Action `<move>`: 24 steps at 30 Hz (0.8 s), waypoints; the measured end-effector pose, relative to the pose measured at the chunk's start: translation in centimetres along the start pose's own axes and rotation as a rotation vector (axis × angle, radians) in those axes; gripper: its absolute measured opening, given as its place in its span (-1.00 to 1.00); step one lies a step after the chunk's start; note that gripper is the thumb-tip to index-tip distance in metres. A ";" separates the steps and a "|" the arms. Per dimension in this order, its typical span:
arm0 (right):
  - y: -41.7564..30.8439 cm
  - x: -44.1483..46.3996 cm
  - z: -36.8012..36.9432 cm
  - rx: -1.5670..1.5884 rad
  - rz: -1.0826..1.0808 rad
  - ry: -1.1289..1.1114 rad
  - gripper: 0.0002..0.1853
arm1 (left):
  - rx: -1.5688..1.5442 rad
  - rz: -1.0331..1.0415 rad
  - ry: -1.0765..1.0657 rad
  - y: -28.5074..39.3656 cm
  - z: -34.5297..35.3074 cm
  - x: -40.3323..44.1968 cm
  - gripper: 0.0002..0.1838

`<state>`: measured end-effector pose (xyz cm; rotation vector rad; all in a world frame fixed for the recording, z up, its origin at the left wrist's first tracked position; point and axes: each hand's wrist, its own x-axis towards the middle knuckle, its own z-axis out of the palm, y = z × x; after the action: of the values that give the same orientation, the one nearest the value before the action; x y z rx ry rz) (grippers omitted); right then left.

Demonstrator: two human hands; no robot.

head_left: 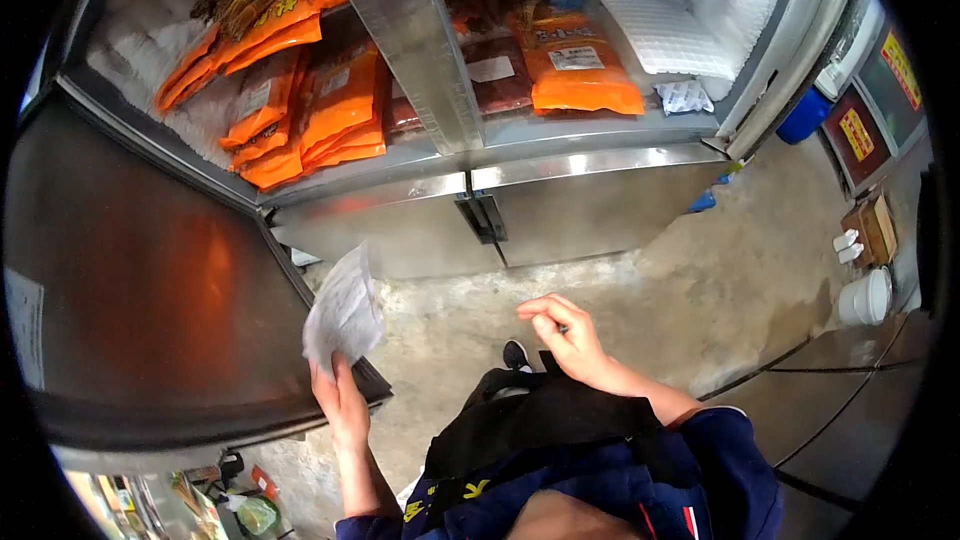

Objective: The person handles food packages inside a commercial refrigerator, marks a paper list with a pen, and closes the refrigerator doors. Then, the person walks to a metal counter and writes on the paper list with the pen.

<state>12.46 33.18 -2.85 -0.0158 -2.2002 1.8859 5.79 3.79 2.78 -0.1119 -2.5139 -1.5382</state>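
My left hand (342, 400) pinches the lower end of a creased sheet of paper (345, 308), which stands up in front of the open freezer door. Faint marks show on the sheet, too small to read. My right hand (572, 338) is held over the floor in front of my body with its fingers curled. A small dark tip of a thin, pen-like object (563, 328) shows between thumb and fingers; the rest is hidden. Ahead of both hands, orange packages (580, 70) lie inside the frosted freezer (680, 125).
The open freezer door (150, 280) stands at my left. Two shut steel lower doors (600, 200) are ahead. A steel post (410, 40) divides the opening. At right are a white bucket (865, 298), a cardboard box (872, 230) and a blue container (803, 116).
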 end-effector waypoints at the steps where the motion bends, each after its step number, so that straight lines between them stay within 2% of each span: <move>1: 0.3 -0.8 -0.5 0.023 0.000 0.054 -0.75 | 0.214 0.200 -0.015 1.1 0.4 0.2 -0.68; 2: 0.3 -1.5 -0.9 0.036 0.028 0.054 -0.74 | 0.432 0.400 -0.029 2.1 0.5 0.0 -0.66; 3: 0.3 -2.0 -1.3 0.049 0.053 0.056 -0.73 | 0.513 0.407 -0.062 2.0 0.2 -0.3 -0.64; 8: 0.3 -3.6 -2.4 -0.016 0.086 -0.030 -0.72 | 0.550 0.374 0.041 -0.8 -2.8 -1.2 -0.66; 10: 0.3 -3.6 -2.6 0.001 0.099 -0.043 -0.73 | 0.482 0.260 0.141 -1.2 -4.1 -1.6 -0.71; 12: 0.4 -3.7 -2.8 0.032 0.097 -0.055 -0.74 | 0.487 0.248 0.251 -4.1 -6.7 -1.9 -0.66; 14: 0.7 -3.4 -3.1 0.078 0.070 -0.062 -0.74 | 0.306 -0.006 0.331 -9.0 -11.2 -2.6 -0.60; 16: 1.1 -3.3 -3.3 0.077 0.074 -0.066 -0.75 | 0.171 -0.064 0.470 -7.6 -13.2 -3.9 -0.58; 18: 1.5 -3.3 -3.3 0.089 0.084 -0.075 -0.75 | 0.213 -0.059 0.720 -4.0 -12.6 -5.7 -0.52; 20: 1.9 -3.3 -3.2 0.114 0.103 -0.094 -0.76 | 0.155 -0.024 0.761 -4.3 -14.4 -7.3 -0.45; 21: 2.1 -3.2 -3.0 0.106 0.110 -0.114 -0.76 | 0.118 -0.033 0.804 -2.4 -13.8 -7.7 -0.44; 24: 2.1 -3.1 -2.4 0.077 0.132 -0.161 -0.76 | 0.013 -0.012 0.897 -2.9 -14.4 -7.7 -0.45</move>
<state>15.57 35.35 -5.12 0.0048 -2.2786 2.1103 14.67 -10.01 5.06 0.4859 -1.7949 -1.1852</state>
